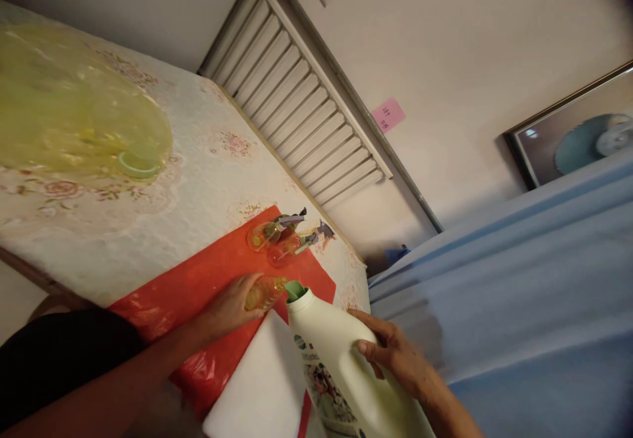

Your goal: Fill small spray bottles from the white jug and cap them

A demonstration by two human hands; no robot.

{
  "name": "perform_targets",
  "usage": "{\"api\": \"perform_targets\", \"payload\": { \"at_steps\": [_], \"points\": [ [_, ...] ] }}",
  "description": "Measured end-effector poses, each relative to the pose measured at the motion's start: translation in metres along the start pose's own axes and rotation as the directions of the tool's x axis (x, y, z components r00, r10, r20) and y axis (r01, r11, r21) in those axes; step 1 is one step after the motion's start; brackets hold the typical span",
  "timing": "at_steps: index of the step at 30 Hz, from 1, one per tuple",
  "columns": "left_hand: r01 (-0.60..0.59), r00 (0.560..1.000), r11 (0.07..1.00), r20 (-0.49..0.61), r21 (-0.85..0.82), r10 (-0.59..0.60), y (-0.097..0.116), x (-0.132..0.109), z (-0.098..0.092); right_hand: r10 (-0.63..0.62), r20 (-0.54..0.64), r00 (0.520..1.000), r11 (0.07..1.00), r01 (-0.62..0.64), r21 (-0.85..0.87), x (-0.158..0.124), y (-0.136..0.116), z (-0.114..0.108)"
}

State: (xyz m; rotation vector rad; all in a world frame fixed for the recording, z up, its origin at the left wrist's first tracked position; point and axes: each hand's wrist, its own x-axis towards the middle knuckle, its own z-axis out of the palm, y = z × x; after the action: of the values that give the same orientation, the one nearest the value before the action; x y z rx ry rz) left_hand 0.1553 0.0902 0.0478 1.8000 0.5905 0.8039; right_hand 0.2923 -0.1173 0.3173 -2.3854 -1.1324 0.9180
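1. Detergent jug [331, 339] up close; our right hand [393, 352] has hold of it.
2. Our left hand [235, 303] grips the clear bottle [262, 291] over red plastic [202, 280], mouth near green spout [295, 291], probably keeping them lined up.

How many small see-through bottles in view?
3: one bottle in the left hand, and two with dark spray heads, one beside the other, on the red sheet. The yellow bag could hide more.
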Motion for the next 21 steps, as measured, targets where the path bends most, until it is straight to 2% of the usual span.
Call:
{"api": "perform_targets", "payload": {
  "at_steps": [21],
  "points": [
    [-0.006,0.999,1.000,-0.044,-0.008,0.005,-0.0020,0.0001,0.0020,-0.011,-0.008,1.000,1.000,0.011,0.018,0.0008,0.0027,0.0013]
  ]
}}
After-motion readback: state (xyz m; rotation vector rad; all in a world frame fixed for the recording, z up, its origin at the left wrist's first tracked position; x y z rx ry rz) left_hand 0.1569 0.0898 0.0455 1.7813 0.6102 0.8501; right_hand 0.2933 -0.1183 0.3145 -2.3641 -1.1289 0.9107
